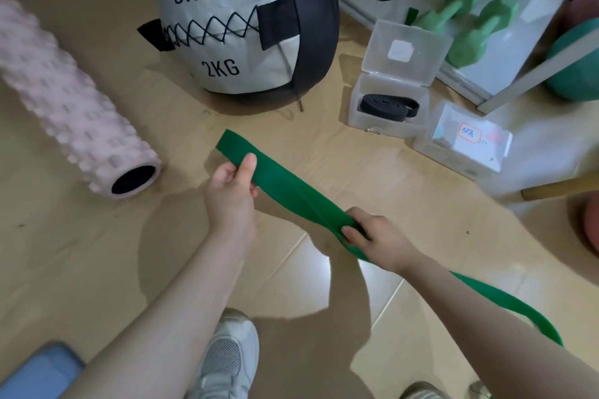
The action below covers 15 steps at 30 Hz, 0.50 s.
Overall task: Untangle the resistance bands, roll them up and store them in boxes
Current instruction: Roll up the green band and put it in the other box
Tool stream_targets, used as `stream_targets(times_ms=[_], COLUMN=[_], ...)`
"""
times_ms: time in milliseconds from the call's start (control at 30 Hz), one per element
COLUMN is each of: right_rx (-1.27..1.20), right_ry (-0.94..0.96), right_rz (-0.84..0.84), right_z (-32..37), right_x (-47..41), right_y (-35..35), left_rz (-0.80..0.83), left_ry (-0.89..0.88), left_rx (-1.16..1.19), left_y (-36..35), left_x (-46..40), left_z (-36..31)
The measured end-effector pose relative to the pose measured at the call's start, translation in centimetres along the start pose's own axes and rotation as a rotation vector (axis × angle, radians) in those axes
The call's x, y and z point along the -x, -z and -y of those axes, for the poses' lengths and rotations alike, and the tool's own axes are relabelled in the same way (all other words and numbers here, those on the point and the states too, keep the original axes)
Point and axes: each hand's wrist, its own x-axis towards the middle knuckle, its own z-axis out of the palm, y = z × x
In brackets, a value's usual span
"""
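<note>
A green resistance band (285, 183) stretches flat between both hands above the floor. My left hand (231, 191) pinches its far end, thumb on top. Lower right, my right hand (376, 238) grips the band where it folds, and the rest trails back under my right forearm in a loop. An open clear plastic box (387, 121) stands at the upper right, lid tilted up, with a rolled black band (389, 106) inside. A second clear box (463, 142), shut and labelled, sits just right of it.
A pink ridged foam roller (68, 107) lies at the left. A 2KG medicine ball (240, 23) stands behind the band. Green dumbbells (466, 19) and a teal ball (573, 58) are at the far right. My shoe (227, 356) is below.
</note>
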Motion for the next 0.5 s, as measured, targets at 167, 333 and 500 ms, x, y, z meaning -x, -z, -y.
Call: stream_targets(times_ms=[167, 333, 500], right_rx=[0.059, 0.193, 0.174], right_ry=[0.041, -0.115, -0.140], right_rz=[-0.054, -0.113, -0.192], right_z=[1.0, 0.6, 0.7], right_x=[-0.8, -2.1, -3.9], right_y=[-3.0, -5.3, -5.5], left_rz=[-0.046, -0.085, -0.093], left_ry=[0.096, 0.159, 0.229], left_rx=[0.122, 0.209, 0.351], left_y=[-0.3, -1.0, -0.5], left_x=[-0.7, -2.0, -3.2], left_z=[-0.1, -0.8, -0.4])
